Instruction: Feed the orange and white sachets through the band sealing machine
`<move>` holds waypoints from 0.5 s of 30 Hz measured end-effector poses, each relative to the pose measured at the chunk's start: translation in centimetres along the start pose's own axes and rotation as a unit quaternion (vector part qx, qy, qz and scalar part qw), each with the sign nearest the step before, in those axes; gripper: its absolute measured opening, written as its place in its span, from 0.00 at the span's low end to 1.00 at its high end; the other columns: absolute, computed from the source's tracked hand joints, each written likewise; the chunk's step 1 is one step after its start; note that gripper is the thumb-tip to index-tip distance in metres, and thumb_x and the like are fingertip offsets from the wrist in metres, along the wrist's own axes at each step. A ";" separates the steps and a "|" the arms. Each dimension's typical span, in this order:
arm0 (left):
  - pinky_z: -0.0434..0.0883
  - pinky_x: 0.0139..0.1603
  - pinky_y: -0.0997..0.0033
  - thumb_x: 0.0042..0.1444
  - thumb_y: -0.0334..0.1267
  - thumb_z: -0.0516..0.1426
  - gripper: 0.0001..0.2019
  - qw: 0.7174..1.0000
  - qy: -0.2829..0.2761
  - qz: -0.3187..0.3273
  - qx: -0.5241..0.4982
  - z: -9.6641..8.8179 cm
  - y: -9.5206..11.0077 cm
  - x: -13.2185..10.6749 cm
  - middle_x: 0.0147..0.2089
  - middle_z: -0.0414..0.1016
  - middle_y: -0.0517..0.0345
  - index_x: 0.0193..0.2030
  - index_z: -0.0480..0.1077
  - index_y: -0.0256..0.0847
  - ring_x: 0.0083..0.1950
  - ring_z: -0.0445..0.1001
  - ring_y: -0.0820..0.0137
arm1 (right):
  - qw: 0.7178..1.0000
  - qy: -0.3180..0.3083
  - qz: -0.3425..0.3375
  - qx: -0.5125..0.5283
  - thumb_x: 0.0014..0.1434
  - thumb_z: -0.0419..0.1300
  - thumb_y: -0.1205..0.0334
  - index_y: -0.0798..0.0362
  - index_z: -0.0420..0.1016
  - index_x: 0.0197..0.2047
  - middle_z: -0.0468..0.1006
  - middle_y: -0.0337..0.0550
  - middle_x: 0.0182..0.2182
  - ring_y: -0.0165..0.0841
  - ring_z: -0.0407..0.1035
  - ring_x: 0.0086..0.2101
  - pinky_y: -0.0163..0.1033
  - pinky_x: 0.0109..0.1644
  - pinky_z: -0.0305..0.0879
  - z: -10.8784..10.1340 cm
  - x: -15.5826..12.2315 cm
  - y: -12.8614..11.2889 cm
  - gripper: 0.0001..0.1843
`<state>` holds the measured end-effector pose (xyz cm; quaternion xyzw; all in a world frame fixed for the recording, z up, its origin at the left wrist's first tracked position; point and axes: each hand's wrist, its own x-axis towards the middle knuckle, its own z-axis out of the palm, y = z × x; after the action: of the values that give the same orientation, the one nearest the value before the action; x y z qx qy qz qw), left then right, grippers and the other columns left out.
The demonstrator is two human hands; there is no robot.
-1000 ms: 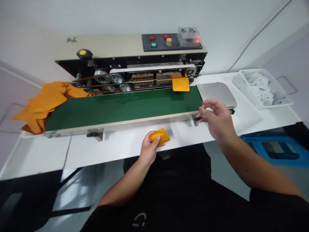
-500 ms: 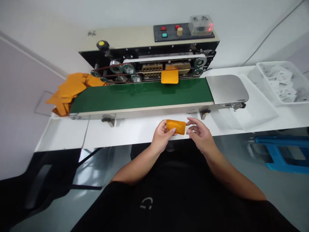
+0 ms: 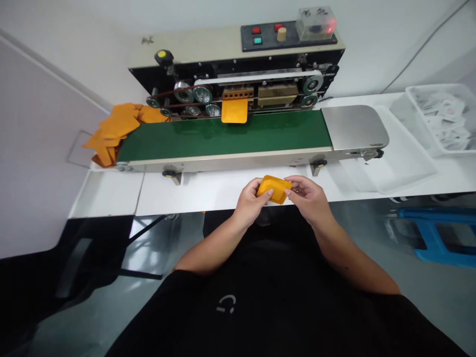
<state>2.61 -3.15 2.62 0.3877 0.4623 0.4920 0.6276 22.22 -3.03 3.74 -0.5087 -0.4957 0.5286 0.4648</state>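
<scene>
Centre frame, just below the green conveyor belt (image 3: 230,136): left hand (image 3: 250,201) & right hand (image 3: 307,198) each pinched shut on opposite ends of one orange pouch (image 3: 274,188), prob. keeping it flat & level; a second pouch (image 3: 234,111) sits under the sealer head, upper centre.

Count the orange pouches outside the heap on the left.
2. The held pouch sits between the left hand and right hand; the second pouch lies on the green belt at the sealing rail. More may be hidden.

Fingers (image 3: 266,194) cover both ends of the orange pouch (image 3: 274,186); at three o'clock the white bin (image 3: 411,106) is cut off, its contents blurred.
</scene>
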 end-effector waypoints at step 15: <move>0.65 0.32 0.74 0.58 0.60 0.71 0.25 0.998 -0.062 -0.005 -0.002 -0.3 -1.4 0.0 0.31 0.72 0.64 0.43 0.74 0.40 0.28 0.67 0.75 | 0.997 -0.018 0.048 0.051 0.59 0.76 0.51 0.46 0.84 0.54 0.83 0.42 0.40 0.34 0.75 0.36 0.40 0.40 0.75 0.3 -2.2 2.6 0.21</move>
<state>2.72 -3.48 1.25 0.4142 0.4236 0.4642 0.6585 22.10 -5.47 1.27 -0.4977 -0.4515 0.5842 0.4551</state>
